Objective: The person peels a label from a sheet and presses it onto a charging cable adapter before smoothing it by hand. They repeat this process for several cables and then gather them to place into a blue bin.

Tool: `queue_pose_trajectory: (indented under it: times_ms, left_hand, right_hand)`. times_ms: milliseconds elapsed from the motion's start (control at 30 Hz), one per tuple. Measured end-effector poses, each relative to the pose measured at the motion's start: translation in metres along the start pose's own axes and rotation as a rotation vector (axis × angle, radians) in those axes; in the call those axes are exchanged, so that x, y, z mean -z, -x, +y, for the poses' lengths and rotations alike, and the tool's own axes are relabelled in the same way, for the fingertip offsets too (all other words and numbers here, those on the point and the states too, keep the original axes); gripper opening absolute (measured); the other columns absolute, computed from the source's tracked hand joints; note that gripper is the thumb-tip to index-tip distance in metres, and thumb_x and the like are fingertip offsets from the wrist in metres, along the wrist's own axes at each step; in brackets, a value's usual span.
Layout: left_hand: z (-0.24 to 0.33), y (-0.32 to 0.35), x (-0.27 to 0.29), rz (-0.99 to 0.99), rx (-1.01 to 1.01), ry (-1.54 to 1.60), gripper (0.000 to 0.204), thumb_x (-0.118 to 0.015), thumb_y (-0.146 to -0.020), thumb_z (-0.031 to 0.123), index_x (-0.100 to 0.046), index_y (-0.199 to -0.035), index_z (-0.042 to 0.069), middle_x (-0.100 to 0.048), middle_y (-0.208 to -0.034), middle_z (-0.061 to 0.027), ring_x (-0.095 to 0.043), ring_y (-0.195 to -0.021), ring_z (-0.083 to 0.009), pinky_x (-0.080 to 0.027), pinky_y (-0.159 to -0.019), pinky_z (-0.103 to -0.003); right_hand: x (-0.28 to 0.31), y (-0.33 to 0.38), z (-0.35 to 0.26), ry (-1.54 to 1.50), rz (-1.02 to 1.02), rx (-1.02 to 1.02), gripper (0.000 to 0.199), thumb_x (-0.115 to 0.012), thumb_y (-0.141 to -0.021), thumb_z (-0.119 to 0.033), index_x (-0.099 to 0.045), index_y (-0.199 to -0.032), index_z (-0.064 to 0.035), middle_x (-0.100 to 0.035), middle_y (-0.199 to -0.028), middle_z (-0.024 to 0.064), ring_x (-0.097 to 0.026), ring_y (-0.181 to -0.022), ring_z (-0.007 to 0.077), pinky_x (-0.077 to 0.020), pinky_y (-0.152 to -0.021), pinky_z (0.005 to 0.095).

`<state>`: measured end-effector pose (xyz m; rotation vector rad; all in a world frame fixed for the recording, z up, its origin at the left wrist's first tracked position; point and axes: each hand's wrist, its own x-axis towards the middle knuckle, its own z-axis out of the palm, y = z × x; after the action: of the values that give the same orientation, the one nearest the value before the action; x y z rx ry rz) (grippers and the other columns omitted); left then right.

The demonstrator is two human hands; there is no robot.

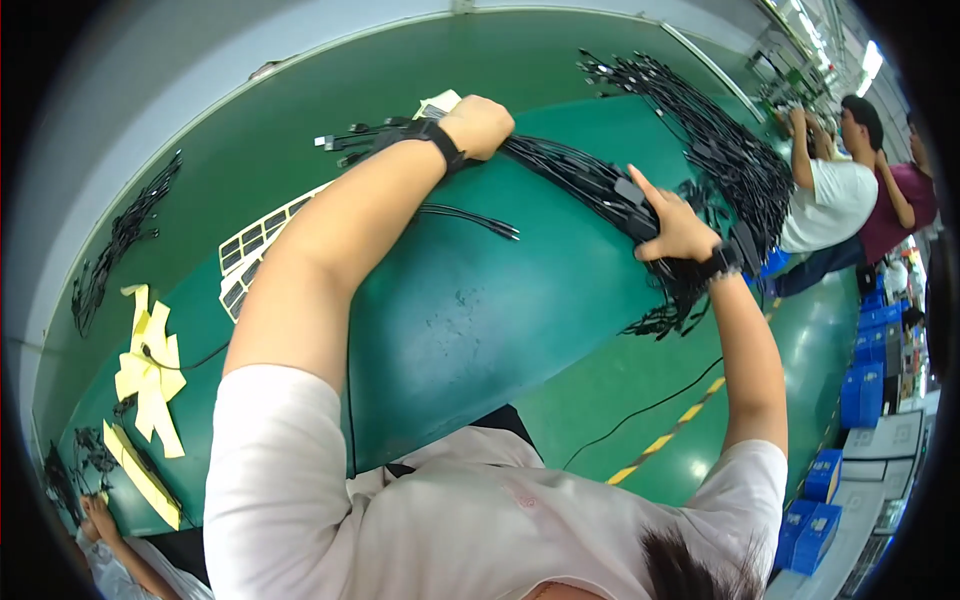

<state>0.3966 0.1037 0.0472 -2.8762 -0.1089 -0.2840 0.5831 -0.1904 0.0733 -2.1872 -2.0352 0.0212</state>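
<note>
- Bundle [565, 167]: black cables, extending across the far part of the green desk [480, 350].
- Left hand [478, 127]: grip closed around the bundle near its left end.
- Right hand [680, 228]: grip wide, thumb and fingers spread at the bundle.
- Pile [715, 130]: more cables, beyond the right hand.

A factory workshop is indicated by a long green-topped worktable [470, 310] stretched left of the right fingers [646, 188], thin black cables [738, 165] heaped beyond them, and blue box-shaped bins [860, 396] placed far to their right.
</note>
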Motion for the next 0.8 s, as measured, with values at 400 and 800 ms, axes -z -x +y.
queue_pose_trajectory:
  times_ms: [400, 800]
  left_hand:
    - [0.027, -0.005, 0.088, 0.666, 0.029, -0.120, 0.004, -0.055, -0.072, 0.009, -0.058, -0.071, 0.006, -0.056, -0.066, -0.0118, -0.060, -0.063, -0.0268, -0.048, -0.055, -0.037]
    - [0.035, 0.045, 0.228, 0.966, 0.080, -0.403, 0.007, -0.053, -0.072, 0.005, -0.056, -0.066, 0.007, -0.053, -0.065, -0.0111, -0.057, -0.061, -0.0268, -0.047, -0.054, -0.036]
  right_hand:
    - [0.001, 0.004, -0.027, -0.006, 0.210, -0.370, 0.093, -0.067, -0.057, -0.012, -0.026, -0.139, -0.0249, -0.062, -0.085, 0.0220, -0.060, -0.080, 0.0407, -0.0483, -0.072, 0.0424]
    - [0.118, -0.004, -0.043, 0.269, 0.679, -0.083, 0.077, -0.066, -0.065, -0.004, -0.038, -0.133, -0.0235, -0.062, -0.091, 0.0199, -0.059, -0.084, 0.0384, -0.0478, -0.070, 0.0419]
